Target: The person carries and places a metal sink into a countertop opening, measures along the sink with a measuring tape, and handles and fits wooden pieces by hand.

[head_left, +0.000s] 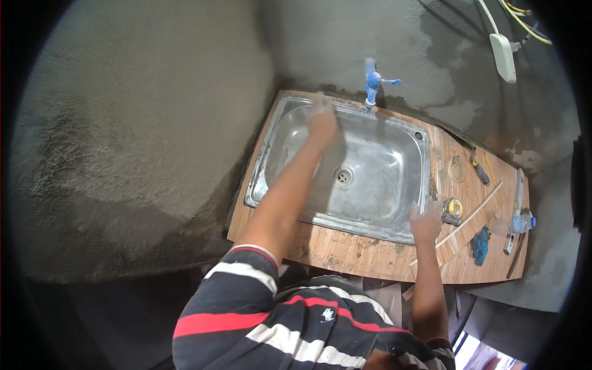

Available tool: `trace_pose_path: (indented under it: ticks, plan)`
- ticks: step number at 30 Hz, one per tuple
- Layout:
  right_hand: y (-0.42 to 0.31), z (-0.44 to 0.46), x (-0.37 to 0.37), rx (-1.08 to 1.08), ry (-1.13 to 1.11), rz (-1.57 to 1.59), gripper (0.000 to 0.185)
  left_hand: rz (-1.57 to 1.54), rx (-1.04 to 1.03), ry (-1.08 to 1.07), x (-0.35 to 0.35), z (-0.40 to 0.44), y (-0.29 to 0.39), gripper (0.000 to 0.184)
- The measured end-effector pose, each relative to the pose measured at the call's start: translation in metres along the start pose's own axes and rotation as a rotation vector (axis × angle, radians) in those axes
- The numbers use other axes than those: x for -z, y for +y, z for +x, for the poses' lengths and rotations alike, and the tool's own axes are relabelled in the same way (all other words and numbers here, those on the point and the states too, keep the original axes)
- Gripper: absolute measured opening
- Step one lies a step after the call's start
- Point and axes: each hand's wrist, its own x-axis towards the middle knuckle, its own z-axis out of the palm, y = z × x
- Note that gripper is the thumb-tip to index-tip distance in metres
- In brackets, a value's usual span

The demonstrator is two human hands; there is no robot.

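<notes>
A steel sink (pixel 370 209) lies on a wood-patterned counter (pixel 333 250). My left hand (pixel 322 120) reaches over the basin to the sink's back rim; its fingers are smeared by motion. At the sink's front right corner is my right hand (pixel 426 222), touching or just above the rim, its fingers blurred too. Whether either hand grips the rim cannot be made out. A blue tap (pixel 372 83) sticks out of the wall behind the sink. Just right of my right hand sits a yellow and black tape measure (pixel 452 211).
On the counter's right side lie a screwdriver (pixel 480 171), a thin strip (pixel 472 216), a blue cloth (pixel 480 245), a plastic bottle (pixel 521 224) and a level (pixel 518 191). A white socket block (pixel 503 58) hangs at the upper right. Grey plastered walls (pixel 154 123) border the counter.
</notes>
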Motion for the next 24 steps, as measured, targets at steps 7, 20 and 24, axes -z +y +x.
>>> trace_pose_path:
  ticks: [7, 20, 24]
  plan:
    - [0.01, 0.0, -0.015, 0.087, 0.103, -0.045, 0.053, -0.072, 0.186, -0.111, 0.039, -0.008, -0.118, 0.073]
    - [0.005, 0.003, -0.013, 0.039, 0.016, 0.01, 0.055, 0.113, 0.155, -0.049, 0.027, -0.013, -0.118, 0.051]
    - [0.012, 0.0, -0.019, 0.058, 0.051, 0.005, 0.054, 0.027, 0.19, -0.108, 0.034, -0.012, -0.114, 0.056]
